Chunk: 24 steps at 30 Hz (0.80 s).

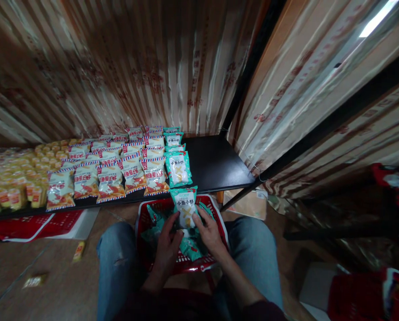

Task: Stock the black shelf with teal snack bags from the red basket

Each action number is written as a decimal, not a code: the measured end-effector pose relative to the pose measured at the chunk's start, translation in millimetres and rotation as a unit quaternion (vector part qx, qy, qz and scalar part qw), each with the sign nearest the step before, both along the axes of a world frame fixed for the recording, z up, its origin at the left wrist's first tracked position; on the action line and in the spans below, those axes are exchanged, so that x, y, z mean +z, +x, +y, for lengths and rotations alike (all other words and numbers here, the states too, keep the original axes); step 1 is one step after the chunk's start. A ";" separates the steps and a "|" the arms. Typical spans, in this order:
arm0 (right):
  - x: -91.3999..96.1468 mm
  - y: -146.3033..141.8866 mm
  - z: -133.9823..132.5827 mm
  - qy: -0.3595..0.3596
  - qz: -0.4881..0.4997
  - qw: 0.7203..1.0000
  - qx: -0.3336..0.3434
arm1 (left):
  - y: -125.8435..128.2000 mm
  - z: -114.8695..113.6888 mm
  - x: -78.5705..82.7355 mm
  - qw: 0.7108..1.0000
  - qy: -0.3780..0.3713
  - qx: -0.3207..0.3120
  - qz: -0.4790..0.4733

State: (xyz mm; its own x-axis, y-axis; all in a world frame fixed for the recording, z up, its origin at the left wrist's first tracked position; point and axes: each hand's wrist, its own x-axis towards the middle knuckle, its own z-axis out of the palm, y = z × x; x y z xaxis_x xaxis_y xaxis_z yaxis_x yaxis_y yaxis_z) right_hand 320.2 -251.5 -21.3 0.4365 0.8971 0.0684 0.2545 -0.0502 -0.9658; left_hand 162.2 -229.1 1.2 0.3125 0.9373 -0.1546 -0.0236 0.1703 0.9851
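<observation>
Between my two hands I hold a green and white snack bag (185, 203) upright, its printed front towards me, over a red shopping basket (221, 219). My left hand (168, 243) grips its lower left side, and my right hand (209, 232) its lower right side. More green snack bags (191, 248) lie in the basket, partly hidden by my hands. Just beyond, a column of matching green bags (178, 168) stands on the black shelf (216, 162). Left of that column are rows of white and orange snack bags (110, 180) with striped edges.
Yellow packaged snacks (15, 178) fill the shelf's left end. Black metal posts (253, 62) rise at the right, before a corrugated printed curtain (193, 67). Two small packets, one being a yellow packet (79, 251), lie on the floor. Flattened cardboard (246, 203) lies under the shelf.
</observation>
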 end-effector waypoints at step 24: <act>39.7 32.7 76.6 0.113 -0.213 0.971 0.001 | 41.5 58.7 17.6 0.953 0.252 0.059 0.160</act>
State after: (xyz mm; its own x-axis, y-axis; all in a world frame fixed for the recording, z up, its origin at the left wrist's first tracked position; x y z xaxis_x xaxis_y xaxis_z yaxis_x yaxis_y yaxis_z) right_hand 352.9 -174.9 18.3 0.3233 0.8397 0.4363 0.6326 0.1511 -0.7596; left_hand 203.8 -170.4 18.8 0.2124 0.9434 0.2549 0.3024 -0.3115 0.9008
